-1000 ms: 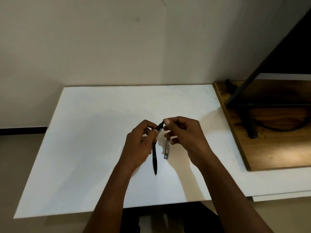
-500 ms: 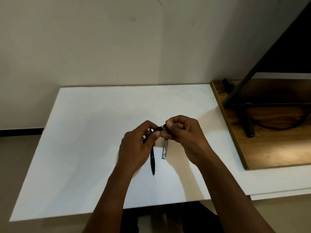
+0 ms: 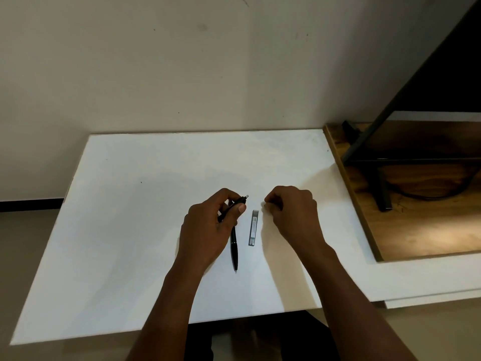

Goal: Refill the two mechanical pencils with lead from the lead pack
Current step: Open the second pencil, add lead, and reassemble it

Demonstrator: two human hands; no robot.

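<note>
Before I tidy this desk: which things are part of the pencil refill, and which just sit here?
Part of the job:
held pencil
pencil lying on the table
lead pack

Just there:
wooden board
black stand

A white table (image 3: 145,230) adjoins a wooden board (image 3: 421,230) bearing perhaps a black stand (image 3: 364,142).

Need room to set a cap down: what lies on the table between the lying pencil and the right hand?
Head view: only the lead pack lies between pencil and right hand.
</note>
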